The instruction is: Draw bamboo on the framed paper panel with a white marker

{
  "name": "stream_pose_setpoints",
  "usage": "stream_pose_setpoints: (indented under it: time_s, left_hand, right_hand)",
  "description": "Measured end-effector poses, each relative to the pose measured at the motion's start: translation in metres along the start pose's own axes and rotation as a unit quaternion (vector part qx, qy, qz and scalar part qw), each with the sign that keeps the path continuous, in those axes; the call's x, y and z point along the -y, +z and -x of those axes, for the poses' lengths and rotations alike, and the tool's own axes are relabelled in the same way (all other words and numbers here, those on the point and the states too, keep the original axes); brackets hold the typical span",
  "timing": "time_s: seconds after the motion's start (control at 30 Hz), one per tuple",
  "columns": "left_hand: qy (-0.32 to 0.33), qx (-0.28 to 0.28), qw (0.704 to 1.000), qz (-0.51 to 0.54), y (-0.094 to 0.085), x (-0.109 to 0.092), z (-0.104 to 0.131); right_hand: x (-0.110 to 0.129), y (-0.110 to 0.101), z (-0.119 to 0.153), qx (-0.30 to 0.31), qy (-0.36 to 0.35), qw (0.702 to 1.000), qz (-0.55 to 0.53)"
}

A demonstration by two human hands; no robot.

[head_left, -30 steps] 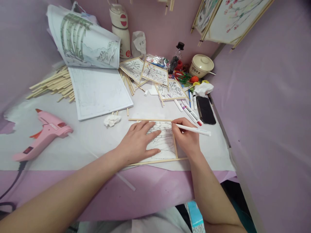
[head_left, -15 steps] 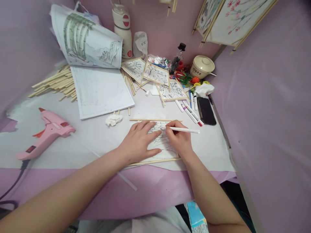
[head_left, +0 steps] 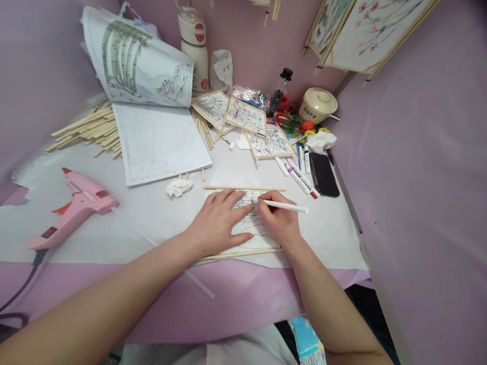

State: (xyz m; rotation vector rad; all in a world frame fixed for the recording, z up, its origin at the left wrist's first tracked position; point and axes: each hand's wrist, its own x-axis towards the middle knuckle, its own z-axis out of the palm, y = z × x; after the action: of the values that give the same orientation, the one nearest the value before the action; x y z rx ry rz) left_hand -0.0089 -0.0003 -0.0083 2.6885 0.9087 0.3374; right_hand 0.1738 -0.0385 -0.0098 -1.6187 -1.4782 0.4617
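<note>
Head view: our left hand (head_left: 218,223) spreads its fingers on the drawing (head_left: 253,228); our right (head_left: 279,218) pinches a white pen (head_left: 287,205).

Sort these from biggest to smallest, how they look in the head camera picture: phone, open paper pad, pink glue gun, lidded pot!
1. Open paper pad
2. Pink glue gun
3. Phone and lidded pot: too alike to rank
</note>
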Motion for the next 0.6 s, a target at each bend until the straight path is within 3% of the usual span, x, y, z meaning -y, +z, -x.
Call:
stream_pose_setpoints:
  time_s: [0.6]
  left_hand:
    - [-0.005, 0.015, 1.0, -0.015, -0.0004, -0.0005, -0.0003]
  right_hand:
    - [-0.0022, -0.0018, -0.0005, -0.003, -0.009, 0.999, 0.034]
